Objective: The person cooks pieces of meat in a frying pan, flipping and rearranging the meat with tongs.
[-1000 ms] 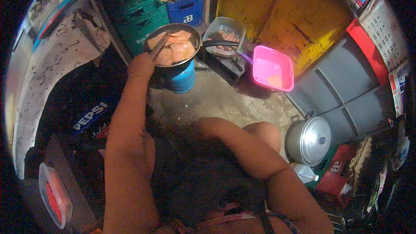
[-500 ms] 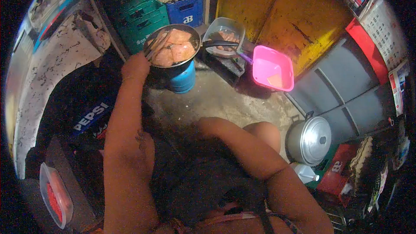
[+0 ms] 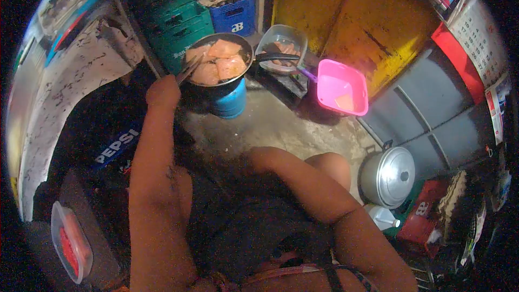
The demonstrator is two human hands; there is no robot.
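Observation:
My left hand (image 3: 164, 91) is closed around a pair of tongs (image 3: 189, 69) at the left side of a round frying pan (image 3: 250, 57). The tongs' tips reach over the pan's left part, by the slices. Several flat orange-pink slices (image 3: 231, 67) lie in the pan, which sits above a blue cylinder (image 3: 229, 99). The pan's black handle (image 3: 277, 56) points right, across a clear plastic container (image 3: 300, 33) with more pieces inside. My right hand (image 3: 254, 158) rests low near my knee, dark and blurred, its fingers hidden.
A pink basin (image 3: 352, 78) holds one flat piece, with a purple handle beside it. A lidded metal pot (image 3: 387, 177) stands at the right. Green crates (image 3: 181, 30) and a blue crate (image 3: 233, 19) stand behind the pan. A plastic tub (image 3: 73, 242) is at lower left.
My left hand has drawn back down and left with the tongs, uncovering more of the slices. My right arm has stayed in place. The view has shifted slightly.

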